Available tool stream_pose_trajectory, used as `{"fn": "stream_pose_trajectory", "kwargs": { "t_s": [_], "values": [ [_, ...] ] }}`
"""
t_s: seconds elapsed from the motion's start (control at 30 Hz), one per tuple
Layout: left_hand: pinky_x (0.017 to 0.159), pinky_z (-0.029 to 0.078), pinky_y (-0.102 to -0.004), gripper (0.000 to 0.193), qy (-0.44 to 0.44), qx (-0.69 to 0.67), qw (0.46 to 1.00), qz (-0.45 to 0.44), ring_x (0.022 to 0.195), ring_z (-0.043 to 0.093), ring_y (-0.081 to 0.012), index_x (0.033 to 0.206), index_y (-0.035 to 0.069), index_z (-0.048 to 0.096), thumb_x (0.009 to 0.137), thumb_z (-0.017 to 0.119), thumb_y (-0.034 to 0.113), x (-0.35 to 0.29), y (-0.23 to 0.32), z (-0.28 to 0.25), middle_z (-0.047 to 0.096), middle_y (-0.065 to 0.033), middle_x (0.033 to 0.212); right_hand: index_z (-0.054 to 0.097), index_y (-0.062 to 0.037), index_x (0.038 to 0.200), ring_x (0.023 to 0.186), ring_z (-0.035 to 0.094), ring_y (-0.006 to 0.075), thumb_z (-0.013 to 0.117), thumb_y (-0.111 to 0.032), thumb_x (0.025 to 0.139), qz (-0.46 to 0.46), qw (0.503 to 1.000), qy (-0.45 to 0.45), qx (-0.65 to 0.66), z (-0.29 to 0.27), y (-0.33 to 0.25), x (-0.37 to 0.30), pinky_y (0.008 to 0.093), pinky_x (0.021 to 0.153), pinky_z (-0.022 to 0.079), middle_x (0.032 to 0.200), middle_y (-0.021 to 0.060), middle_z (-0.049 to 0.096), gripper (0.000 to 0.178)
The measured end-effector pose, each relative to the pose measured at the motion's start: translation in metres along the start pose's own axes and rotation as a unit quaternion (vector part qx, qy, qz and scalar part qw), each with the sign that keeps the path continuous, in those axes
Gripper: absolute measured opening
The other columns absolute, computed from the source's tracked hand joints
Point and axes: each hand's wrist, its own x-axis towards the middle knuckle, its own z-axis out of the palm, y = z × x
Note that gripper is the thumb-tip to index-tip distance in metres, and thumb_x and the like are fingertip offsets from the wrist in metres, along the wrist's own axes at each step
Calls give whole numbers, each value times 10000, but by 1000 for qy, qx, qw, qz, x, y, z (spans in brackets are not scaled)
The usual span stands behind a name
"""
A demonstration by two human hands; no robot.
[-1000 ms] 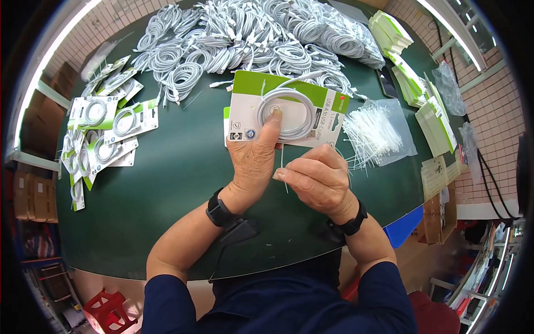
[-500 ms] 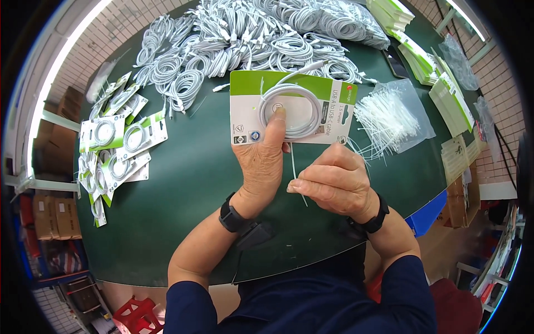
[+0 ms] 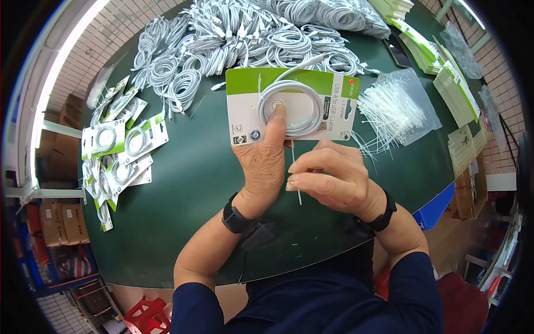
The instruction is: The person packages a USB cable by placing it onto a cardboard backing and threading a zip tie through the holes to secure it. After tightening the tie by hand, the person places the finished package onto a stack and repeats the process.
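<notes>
My left hand (image 3: pixel 263 158) grips a green-and-white packaging card (image 3: pixel 242 107) from below, thumb pressed on its front inside a coiled white cable (image 3: pixel 318 108). A white tie holds the coil near its upper left, and the cable's plug end points up and to the right. Below the card hangs the thin tail of a cable tie (image 3: pixel 293 156). My right hand (image 3: pixel 336 175) is beside that tail, thumb and forefinger parted around it. Whether a fingertip still touches the tail is hard to make out.
A big heap of coiled white cables (image 3: pixel 239 39) covers the table's far side. Carded cables (image 3: pixel 122 145) lie piled at the left. Loose white cable ties (image 3: pixel 389 108) spill from a clear bag at the right. Stacked green-and-white cards (image 3: pixel 456 94) and a phone (image 3: pixel 396 53) lie beyond.
My right thumb and forefinger have parted from their pinch on the tie's tail. The tail now hangs straighter. My left hand keeps its grip on the card, which has barely shifted.
</notes>
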Motion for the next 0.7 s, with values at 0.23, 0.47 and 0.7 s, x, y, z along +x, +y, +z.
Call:
{"fn": "stream_pose_trajectory", "kwargs": {
  "t_s": [0.23,0.47,0.7],
  "values": [
    [513,456,-214,249,-5,-20,1000,20,665,571,-57,1105,20,600,898,709,104,-5,0,2,635,-21,900,681,-40,981,709,669,204,809,40,730,19,1000,-15,-4,3,13,-6,300,578,536,936,91,705,293],
    [511,438,-212,221,-27,-11,999,23,649,552,-41,1068,26,632,889,731,111,-15,-12,-1,638,1,855,664,-35,974,719,707,216,799,48,780,48,994,94,-38,0,12,-1,287,599,561,857,132,722,251],
    [513,434,-214,211,-38,-7,999,-31,644,554,-38,1045,24,662,883,741,133,-22,-17,-1,643,16,817,694,-20,976,713,703,211,790,52,793,60,988,92,-106,-10,24,-1,290,605,554,830,121,723,220]
  ]
}}
